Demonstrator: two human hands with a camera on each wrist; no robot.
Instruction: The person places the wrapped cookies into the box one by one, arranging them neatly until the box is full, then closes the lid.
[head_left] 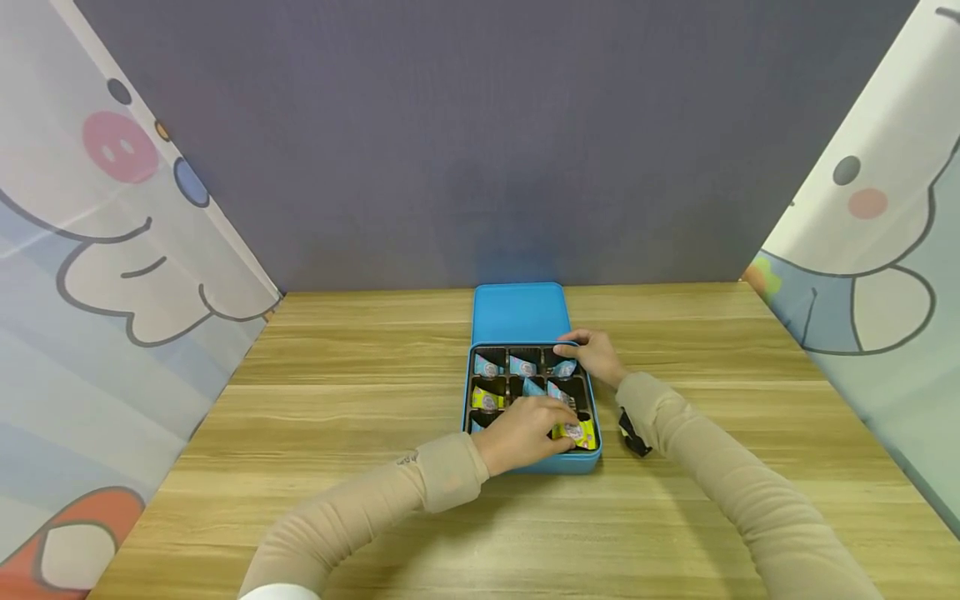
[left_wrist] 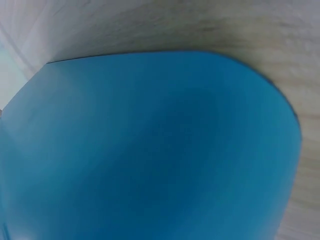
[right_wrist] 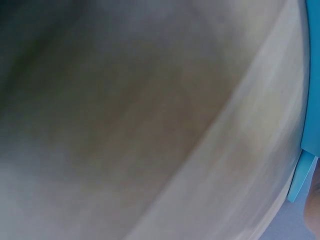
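Note:
A blue box (head_left: 555, 463) stands on the table, its dark tray split into compartments. Wrapped candies sit in them, including a yellow-green one (head_left: 487, 400) on the left and blue ones (head_left: 522, 367) at the back. My left hand (head_left: 528, 429) reaches over the front compartments and pinches a yellow wrapped candy (head_left: 579, 433) at the front right between thumb and fingers. It covers part of the front row. At the back right corner, my right hand (head_left: 596, 354) grips the box's edge, fingers around the rim. The left wrist view is filled by the box's blue wall (left_wrist: 165, 145).
Behind the tray the blue lid (head_left: 520, 312) lies folded back, near the dark panel (head_left: 495, 150). A small black object (head_left: 633, 435) is on the wooden table (head_left: 360, 375) by the right sleeve. Cartoon-printed cloths (head_left: 112, 250) hang on both sides.

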